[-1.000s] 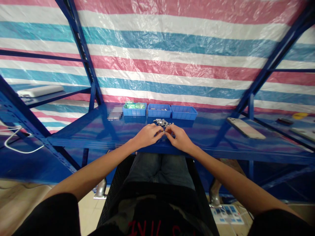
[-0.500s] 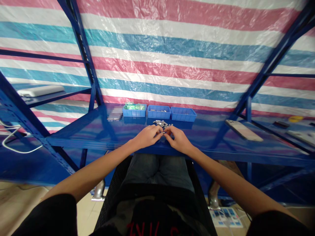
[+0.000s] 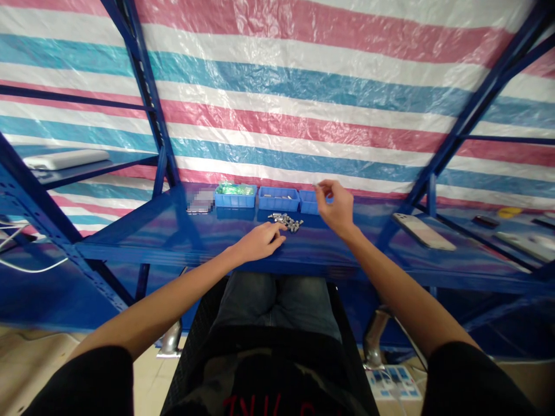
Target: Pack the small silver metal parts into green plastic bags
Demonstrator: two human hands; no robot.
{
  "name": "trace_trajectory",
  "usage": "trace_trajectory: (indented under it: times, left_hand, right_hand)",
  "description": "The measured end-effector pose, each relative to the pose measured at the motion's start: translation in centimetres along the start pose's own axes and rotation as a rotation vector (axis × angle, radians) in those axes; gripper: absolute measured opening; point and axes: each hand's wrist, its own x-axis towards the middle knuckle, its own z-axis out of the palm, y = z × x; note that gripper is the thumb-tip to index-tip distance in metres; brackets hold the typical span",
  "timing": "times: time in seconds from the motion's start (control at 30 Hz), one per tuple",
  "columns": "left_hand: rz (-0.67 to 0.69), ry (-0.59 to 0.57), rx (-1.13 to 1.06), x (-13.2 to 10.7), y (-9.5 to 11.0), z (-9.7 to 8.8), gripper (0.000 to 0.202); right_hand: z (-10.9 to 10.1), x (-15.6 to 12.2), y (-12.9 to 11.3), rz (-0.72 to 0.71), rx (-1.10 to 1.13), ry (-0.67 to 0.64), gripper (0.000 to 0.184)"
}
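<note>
A pile of small silvery metal parts point(image 3: 289, 222) lies on the blue tabletop; they are too small to tell their exact kind. My left hand point(image 3: 261, 240) is at the pile's near left side, thumb and fingers apart, with nothing visible in it. Raised over the right blue bin point(image 3: 309, 202), my right hand point(image 3: 336, 202) pinches a small metal part point(image 3: 315, 185) between thumb and fingertips. That hand covers much of the bin. The middle blue bin point(image 3: 278, 204) has a few small pieces inside. Green plastic-wrapped material point(image 3: 235, 189) fills the left blue bin point(image 3: 235, 201).
On the right of the table lies a phone point(image 3: 424, 231), with a dark object point(image 3: 485, 221) beyond it. A blurred-out flat item point(image 3: 200, 202) sits left of the bins. Blue frame posts point(image 3: 150, 92) rise at both sides, before a striped plastic sheet point(image 3: 303, 86).
My hands have parted. The right one has moved up and away to the right bin with a small metal part; the left one has stayed by the pile, its fingers now spread.
</note>
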Motion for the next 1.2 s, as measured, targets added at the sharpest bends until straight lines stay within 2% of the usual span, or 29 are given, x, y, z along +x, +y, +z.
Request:
trace_trajectory:
  times: [0.07, 0.1, 0.2, 0.27, 0.37, 0.4, 0.47, 0.63, 0.77, 0.9, 1.07, 1.2]
  left_hand:
    - [0.049, -0.021, 0.055, -0.1, 0.0, 0.1, 0.022]
    - [0.067, -0.031, 0.075, -0.1, 0.0, 0.2, 0.02]
    - [0.097, -0.046, 0.103, 0.0, 0.1, 0.1, 0.019]
    - [0.103, -0.049, 0.108, 0.0, 0.2, 0.1, 0.021]
    - [0.111, -0.049, 0.105, 0.0, 0.2, 0.1, 0.022]
    - [0.114, -0.049, 0.104, 0.0, 0.2, 0.1, 0.022]
    - [0.118, -0.05, 0.105, 0.0, 0.2, 0.0, 0.023]
    - [0.104, -0.055, 0.108, 0.0, 0.4, -0.1, 0.024]
    - [0.103, -0.058, 0.114, 0.0, 0.3, 0.0, 0.024]
    - [0.108, -0.053, 0.113, 0.0, 0.3, 0.1, 0.022]
    - [0.047, -0.015, 0.111, -0.1, 0.5, 0.0, 0.02]
    - [0.032, 0.019, 0.159, -0.1, 0.5, 0.1, 0.022]
  right_hand:
    - [0.0, 2.5, 1.5, 0.12, -0.089, 0.077, 0.024]
    - [0.2, 3.3, 2.2, 0.183, -0.157, 0.059, 0.024]
    - [1.0, 3.7, 3.9, 0.274, -0.329, -0.166, 0.024]
    - [1.7, 2.2, 4.4, 0.2, -0.334, -0.327, 0.022]
    - [2.8, -1.3, 4.7, -0.098, -0.165, -0.567, 0.024]
    - [3.0, -2.4, 4.7, -0.189, -0.123, -0.619, 0.026]
    - [3.5, -4.1, 4.9, -0.267, -0.083, -0.673, 0.024]
    - [3.8, -5.0, 5.1, -0.19, -0.126, -0.684, 0.014]
    - [3.3, -4.9, 4.5, -0.133, -0.131, -0.604, 0.012]
    - [2.6, -5.7, 2.4, -0.078, 0.022, -0.526, 0.011]
    - [2.1, -6.8, -1.5, -0.076, 0.254, -0.515, 0.01]
    - [2.0, -6.8, -2.6, -0.017, 0.339, -0.549, 0.01]
